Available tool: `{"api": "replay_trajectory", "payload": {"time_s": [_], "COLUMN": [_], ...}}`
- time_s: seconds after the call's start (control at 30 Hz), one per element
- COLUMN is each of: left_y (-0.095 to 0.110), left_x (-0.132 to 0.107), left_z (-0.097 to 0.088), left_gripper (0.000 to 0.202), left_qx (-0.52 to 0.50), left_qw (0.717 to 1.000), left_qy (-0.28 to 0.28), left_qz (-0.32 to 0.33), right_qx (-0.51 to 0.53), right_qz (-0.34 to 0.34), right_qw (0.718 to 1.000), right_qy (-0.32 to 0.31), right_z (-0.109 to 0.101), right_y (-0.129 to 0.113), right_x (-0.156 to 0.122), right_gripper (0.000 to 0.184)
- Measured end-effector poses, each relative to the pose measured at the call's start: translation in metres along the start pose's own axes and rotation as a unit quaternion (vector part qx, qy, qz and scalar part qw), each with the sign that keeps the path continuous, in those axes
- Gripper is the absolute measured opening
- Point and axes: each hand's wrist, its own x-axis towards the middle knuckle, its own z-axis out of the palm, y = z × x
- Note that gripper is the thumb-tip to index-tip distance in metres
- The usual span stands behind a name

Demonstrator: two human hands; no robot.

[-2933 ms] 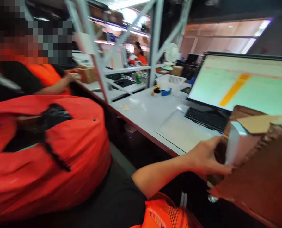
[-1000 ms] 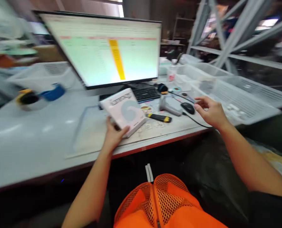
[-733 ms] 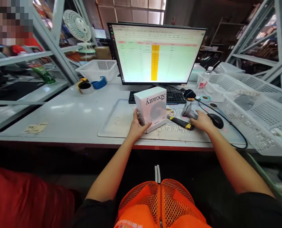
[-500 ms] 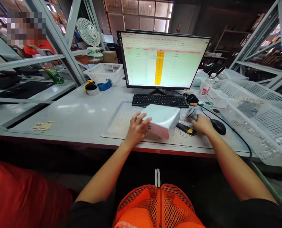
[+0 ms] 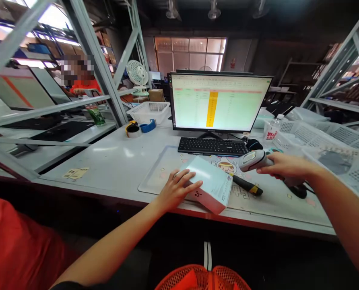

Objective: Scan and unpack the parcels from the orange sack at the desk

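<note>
On the white tabletop (image 5: 107, 159), a pale box (image 5: 211, 186) lies near the front edge under the left hand (image 5: 179, 189), its fingers spread flat. The right hand (image 5: 283, 167) grips a barcode scanner (image 5: 253, 160) above the tabletop.

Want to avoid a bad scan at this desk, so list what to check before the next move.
Left hand on the white box: ok, resting flat on top.
Right hand holding the handheld barcode scanner: ok, lifted clear of the desk.
Box away from the desk's red edge: not ok, its near corner almost reaches it.
Barcode on the box: cannot tell, too small to read.
Spreadsheet open on the monitor: ok, with one column highlighted yellow.
</note>
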Motion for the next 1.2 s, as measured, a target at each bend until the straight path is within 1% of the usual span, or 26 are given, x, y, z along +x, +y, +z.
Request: {"api": "replay_trajectory", "payload": {"time_s": [0.03, 0.07, 0.1, 0.17, 0.2, 0.27, 0.37, 0.43, 0.5, 0.53, 0.57, 0.6, 0.67, 0.7, 0.73, 0.77, 0.83, 0.87, 0.9, 0.97, 1.0, 1.1, 1.13, 1.2], "left_y": [-0.001, -0.003, -0.006, -0.011, -0.014, -0.018, -0.020, -0.019, -0.016, -0.013, -0.010, -0.007, 0.001, 0.005, 0.009, 0.012, 0.015, 0.015, 0.016, 0.016, 0.016, 0.020, 0.022, 0.023], "left_x": [0.003, 0.006, 0.011, 0.022, 0.028, 0.041, 0.053, 0.052, 0.043, 0.036, 0.027, 0.018, 0.000, -0.008, -0.015, -0.019, -0.023, -0.023, -0.023, -0.021, -0.020, -0.021, -0.021, -0.023], "left_z": [-0.008, -0.017, -0.026, -0.044, -0.052, -0.064, -0.070, -0.066, -0.056, -0.048, -0.040, -0.031, -0.014, -0.006, 0.000, 0.004, 0.008, 0.009, 0.008, 0.007, 0.006, 0.003, 0.002, 0.001], "left_gripper": [0.075, 0.075, 0.076, 0.077, 0.076, 0.070, 0.064, 0.063, 0.062, 0.060, 0.059, 0.060, 0.072, 0.083, 0.093, 0.101, 0.107, 0.107, 0.107, 0.107, 0.106, 0.099, 0.095, 0.087], "left_qx": [-0.007, -0.019, -0.033, -0.061, -0.073, -0.089, -0.118, -0.147, -0.178, -0.193, -0.210, -0.230, -0.288, -0.324, -0.361, -0.393, -0.436, -0.448, -0.455, -0.464, -0.468, -0.466, -0.459, -0.440], "left_qw": [1.000, 1.000, 0.999, 0.998, 0.997, 0.996, 0.989, 0.979, 0.961, 0.949, 0.932, 0.910, 0.857, 0.825, 0.791, 0.758, 0.705, 0.686, 0.675, 0.668, 0.670, 0.687, 0.695, 0.711], "left_qy": [0.000, -0.002, -0.004, 0.000, 0.008, 0.027, 0.056, 0.085, 0.110, 0.120, 0.130, 0.145, 0.173, 0.179, 0.169, 0.142, 0.067, 0.037, 0.017, 0.011, 0.013, 0.011, 0.009, 0.006], "left_qz": [0.000, -0.002, -0.004, -0.003, -0.002, -0.008, -0.062, -0.112, -0.178, -0.221, -0.266, -0.311, -0.391, -0.427, -0.464, -0.500, -0.556, -0.572, -0.581, -0.582, -0.576, -0.557, -0.554, -0.549], "right_qx": [-0.024, -0.062, -0.108, -0.193, -0.221, -0.242, -0.249, -0.256, -0.263, -0.265, -0.265, -0.259, -0.226, -0.204, -0.184, -0.174, -0.173, -0.172, -0.170, -0.168, -0.170, -0.179, -0.180, -0.178], "right_qz": [0.040, 0.083, 0.120, 0.161, 0.176, 0.200, 0.210, 0.207, 0.213, 0.213, 0.206, 0.188, 0.126, 0.097, 0.075, 0.070, 0.089, 0.097, 0.105, 0.118, 0.126, 0.158, 0.167, 0.182], "right_qw": [0.998, 0.992, 0.985, 0.968, 0.959, 0.949, 0.945, 0.944, 0.941, 0.940, 0.940, 0.942, 0.948, 0.952, 0.957, 0.962, 0.971, 0.974, 0.977, 0.978, 0.976, 0.967, 0.964, 0.962], "right_qy": [-0.047, -0.071, -0.065, -0.005, 0.012, 0.023, 0.031, 0.030, 0.027, 0.038, 0.062, 0.100, 0.183, 0.208, 0.213, 0.200, 0.140, 0.109, 0.079, 0.047, 0.047, 0.092, 0.103, 0.100], "right_z": [0.006, 0.013, 0.021, 0.040, 0.050, 0.069, 0.091, 0.099, 0.098, 0.096, 0.091, 0.086, 0.077, 0.074, 0.072, 0.073, 0.081, 0.088, 0.095, 0.108, 0.113, 0.123, 0.126, 0.129], "right_y": [0.004, 0.011, 0.020, 0.041, 0.050, 0.067, 0.079, 0.082, 0.079, 0.076, 0.070, 0.063, 0.044, 0.033, 0.023, 0.014, 0.002, -0.001, -0.001, -0.001, 0.000, 0.001, 0.001, 0.003], "right_x": [0.004, 0.008, 0.011, 0.016, 0.018, 0.018, 0.015, 0.013, 0.011, 0.011, 0.012, 0.014, 0.022, 0.029, 0.039, 0.051, 0.079, 0.094, 0.108, 0.131, 0.139, 0.153, 0.155, 0.155], "right_gripper": [0.036, 0.035, 0.033, 0.031, 0.032, 0.037, 0.053, 0.061, 0.066, 0.068, 0.069, 0.068, 0.063, 0.059, 0.057, 0.055, 0.054, 0.051, 0.049, 0.047, 0.049, 0.059, 0.060, 0.057]}}
